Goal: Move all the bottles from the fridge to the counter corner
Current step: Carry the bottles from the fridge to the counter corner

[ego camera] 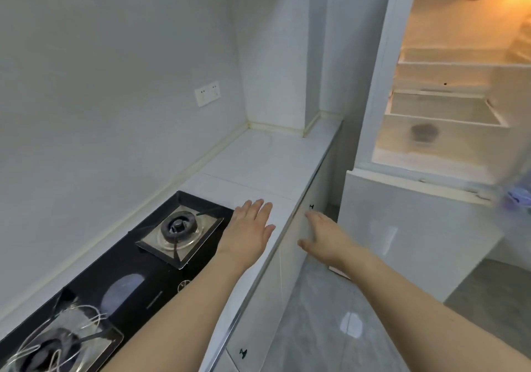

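— Where are the hands?
— The left hand [249,229], fingers straight, hovers over the counter [258,159] front edge beside the stove [149,256]. The right hand [324,235], fingers relaxed and grasping nothing, hangs before the cabinets.
— Bottles?
— A blurred bluish thing [515,196] sits at the open fridge [448,107] lower right edge; I can't tell whether it is a bottle.

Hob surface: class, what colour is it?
Black, glossy; the hob shows in the head view.
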Action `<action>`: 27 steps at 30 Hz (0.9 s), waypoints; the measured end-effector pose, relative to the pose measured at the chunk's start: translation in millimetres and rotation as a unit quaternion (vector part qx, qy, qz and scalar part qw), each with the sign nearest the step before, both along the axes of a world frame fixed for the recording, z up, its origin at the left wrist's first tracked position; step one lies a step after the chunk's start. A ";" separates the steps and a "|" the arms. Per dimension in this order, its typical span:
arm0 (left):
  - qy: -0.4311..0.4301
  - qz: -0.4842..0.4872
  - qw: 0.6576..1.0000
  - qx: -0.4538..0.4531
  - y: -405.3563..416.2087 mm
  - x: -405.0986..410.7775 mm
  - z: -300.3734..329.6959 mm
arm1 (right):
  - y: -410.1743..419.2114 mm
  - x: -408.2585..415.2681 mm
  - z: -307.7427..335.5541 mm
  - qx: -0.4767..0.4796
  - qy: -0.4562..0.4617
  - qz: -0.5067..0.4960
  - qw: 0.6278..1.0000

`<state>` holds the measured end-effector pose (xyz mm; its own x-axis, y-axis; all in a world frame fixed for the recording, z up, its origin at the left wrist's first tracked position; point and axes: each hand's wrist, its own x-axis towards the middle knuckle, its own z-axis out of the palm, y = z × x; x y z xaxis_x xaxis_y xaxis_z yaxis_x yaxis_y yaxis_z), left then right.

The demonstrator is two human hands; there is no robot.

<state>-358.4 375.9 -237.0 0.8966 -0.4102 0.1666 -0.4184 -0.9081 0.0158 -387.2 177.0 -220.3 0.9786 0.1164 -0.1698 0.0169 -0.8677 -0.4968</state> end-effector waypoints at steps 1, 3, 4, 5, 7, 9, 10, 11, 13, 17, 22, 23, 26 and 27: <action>0.001 -0.006 1.000 0.008 -8.5 9.4 -2.7 | -8.9 5.3 -2.7 -0.001 0.003 -0.008 1.000; 0.002 -0.022 1.000 0.002 -28.6 31.5 -5.8 | -28.3 19.5 -7.4 -0.001 0.011 -0.026 1.000; 0.006 -0.029 1.000 -0.007 -39.6 42.5 -5.7 | -38.7 28.2 -8.7 -0.003 0.011 -0.032 0.999; 0.009 -0.032 0.999 -0.013 -47.4 52.1 -6.4 | -46.2 35.7 -8.9 -0.005 0.014 -0.038 0.999; 0.017 -0.050 0.998 -0.022 -66.7 80.0 -9.1 | -65.4 59.5 -9.9 -0.016 0.016 -0.050 0.998; 0.016 -0.070 0.997 -0.021 -81.4 107.7 -9.4 | -80.5 84.3 -8.9 -0.023 0.017 -0.063 0.998; 0.015 -0.074 0.997 -0.022 -88.0 122.8 -8.5 | -87.2 97.5 -7.5 -0.027 0.016 -0.063 0.998; 0.015 -0.074 0.997 -0.023 -93.5 138.1 -7.9 | -93.5 111.2 -6.4 -0.027 0.016 -0.064 0.997; 0.024 -0.064 0.997 -0.034 -107.0 170.4 -8.0 | -108.5 140.0 -3.5 -0.028 0.018 -0.068 0.997; 0.038 -0.065 0.997 -0.033 -136.2 220.4 -6.0 | -138.7 181.1 2.8 -0.027 0.010 -0.086 0.996; 0.055 -0.079 0.994 -0.049 -184.0 260.2 -3.0 | -188.2 202.3 10.0 -0.021 0.002 -0.129 0.991; 0.061 -0.083 0.993 -0.052 -194.0 264.4 -2.5 | -199.2 203.5 11.3 -0.022 0.002 -0.136 0.990; 0.059 -0.103 0.992 -0.053 -232.7 270.9 2.2 | -242.3 204.9 17.3 -0.018 -0.007 -0.162 0.987; 0.060 -0.107 0.991 -0.060 -248.2 272.0 4.8 | -259.0 204.7 19.8 -0.014 -0.014 -0.169 0.985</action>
<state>-86.4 127.7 -232.3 0.8073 -0.5770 0.1237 -0.5900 -0.7871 0.1797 -182.6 -82.0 -200.5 0.9647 -0.2221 -0.1412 -0.2629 -0.8389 -0.4765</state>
